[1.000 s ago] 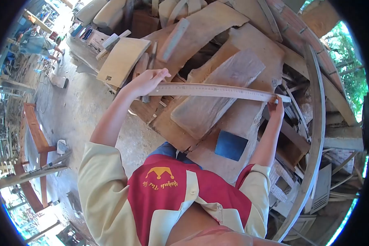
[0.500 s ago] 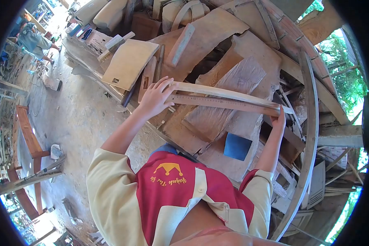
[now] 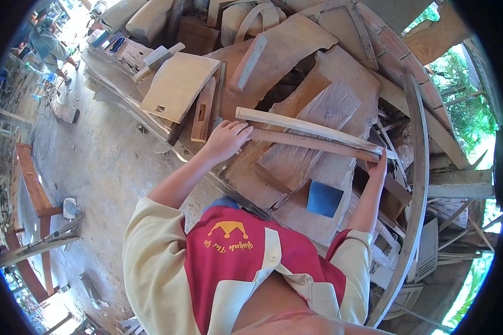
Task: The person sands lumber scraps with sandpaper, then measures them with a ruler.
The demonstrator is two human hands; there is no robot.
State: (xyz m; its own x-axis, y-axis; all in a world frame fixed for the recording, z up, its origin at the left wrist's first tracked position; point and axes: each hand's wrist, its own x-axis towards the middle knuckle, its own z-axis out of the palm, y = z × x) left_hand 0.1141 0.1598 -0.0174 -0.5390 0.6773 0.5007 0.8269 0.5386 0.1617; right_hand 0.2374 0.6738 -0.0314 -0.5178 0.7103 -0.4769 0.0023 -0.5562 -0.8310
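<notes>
A long metal ruler (image 3: 313, 142) lies across a pile of wooden slabs, next to a pale wooden strip (image 3: 296, 125) that runs the same way just beyond it. My left hand (image 3: 227, 138) presses on the ruler's left end. My right hand (image 3: 378, 165) grips the ruler's right end, where the strip's end also meets it. Under both lies a rough grey-brown slab (image 3: 313, 134) on a wider board (image 3: 296, 206). A blue square sheet (image 3: 324, 199) rests on that board below the ruler.
Stacked planks and curved wood pieces (image 3: 416, 184) fill the right and far side. A pale flat panel (image 3: 179, 84) lies at the upper left of the pile. Bare concrete floor (image 3: 106, 162) is on the left, with a wooden bench (image 3: 33, 190). Another person (image 3: 47, 44) stands far left.
The ruler came down from mid-air onto the slabs beside the pale strip. My left hand dropped and moved right with it. The view shifted slightly.
</notes>
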